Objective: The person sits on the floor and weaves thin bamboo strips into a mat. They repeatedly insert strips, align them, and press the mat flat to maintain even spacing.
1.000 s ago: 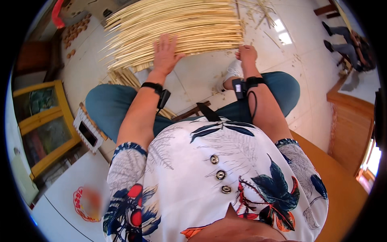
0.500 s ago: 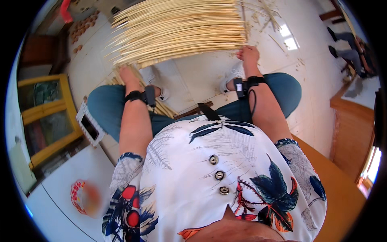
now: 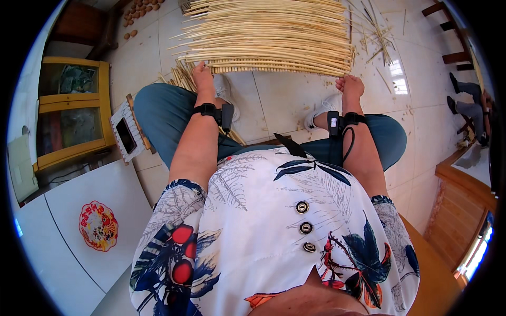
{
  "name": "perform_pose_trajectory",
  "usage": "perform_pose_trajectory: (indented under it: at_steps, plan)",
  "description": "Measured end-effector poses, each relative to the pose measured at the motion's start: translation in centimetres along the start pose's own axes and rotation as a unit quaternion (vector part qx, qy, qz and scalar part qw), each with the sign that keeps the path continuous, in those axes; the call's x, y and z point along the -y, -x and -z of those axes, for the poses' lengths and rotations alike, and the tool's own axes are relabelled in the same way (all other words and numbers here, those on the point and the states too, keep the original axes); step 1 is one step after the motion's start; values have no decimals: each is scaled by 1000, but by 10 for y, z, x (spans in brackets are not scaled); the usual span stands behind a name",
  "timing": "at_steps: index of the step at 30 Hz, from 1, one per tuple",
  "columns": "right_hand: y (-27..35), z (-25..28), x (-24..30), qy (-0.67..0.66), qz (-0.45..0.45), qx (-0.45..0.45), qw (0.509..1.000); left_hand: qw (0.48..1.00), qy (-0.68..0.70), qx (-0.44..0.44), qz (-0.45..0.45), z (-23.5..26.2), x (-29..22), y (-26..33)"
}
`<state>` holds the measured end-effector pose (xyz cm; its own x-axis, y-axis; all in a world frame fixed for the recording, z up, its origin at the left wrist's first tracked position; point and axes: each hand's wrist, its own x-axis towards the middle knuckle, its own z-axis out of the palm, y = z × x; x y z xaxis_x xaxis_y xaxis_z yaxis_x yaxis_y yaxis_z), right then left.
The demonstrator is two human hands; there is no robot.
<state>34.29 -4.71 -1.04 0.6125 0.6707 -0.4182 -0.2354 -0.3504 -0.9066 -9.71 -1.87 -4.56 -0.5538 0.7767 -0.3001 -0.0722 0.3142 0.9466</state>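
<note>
A wide mat of pale, straw-coloured stalks (image 3: 269, 37) spreads in front of my knees, its stalks running left to right. At its near left corner my left hand (image 3: 203, 78) is closed on the edge, fingertips partly hidden. My right hand (image 3: 351, 86) is curled in a fist at the near right corner, gripping the stalk ends there. Between the hands, the near edge shows a short ribbed strip. More loose stalks (image 3: 182, 76) lie under and beside my left hand. Each wrist wears a black strap with a small box.
Scattered stalks (image 3: 378, 34) lie on the tiled floor at the right. Small brown round things (image 3: 142, 9) sit at the far left. A yellow-framed cabinet (image 3: 71, 105), a stool holding a phone (image 3: 125, 135) and a white surface (image 3: 52, 253) stand left. Another person's legs (image 3: 466, 100) show far right.
The view has turned, so the scene sits farther right in the picture. My left hand is farther up and right, the right hand slightly lower. Both stay at the mat's near corners.
</note>
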Motion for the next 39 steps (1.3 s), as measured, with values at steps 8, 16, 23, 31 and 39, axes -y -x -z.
perform_pose_trajectory:
  at_steps: [8,16,23,31,39]
  plan:
    - [-6,3,-6,-7,-6,9,1000,999,-9,-35,17,-2,5,4]
    - [-5,3,-7,-3,-7,7,1000,997,-52,39,48,1,-5,11]
    - [-16,2,-17,-27,18,11,999,996,-72,47,8,3,21,-9]
    - [2,1,-1,-29,-18,-20,999,994,-97,40,36,-3,2,10]
    - [1,1,-1,-10,-8,-17,1000,997,-54,57,3,1,19,1]
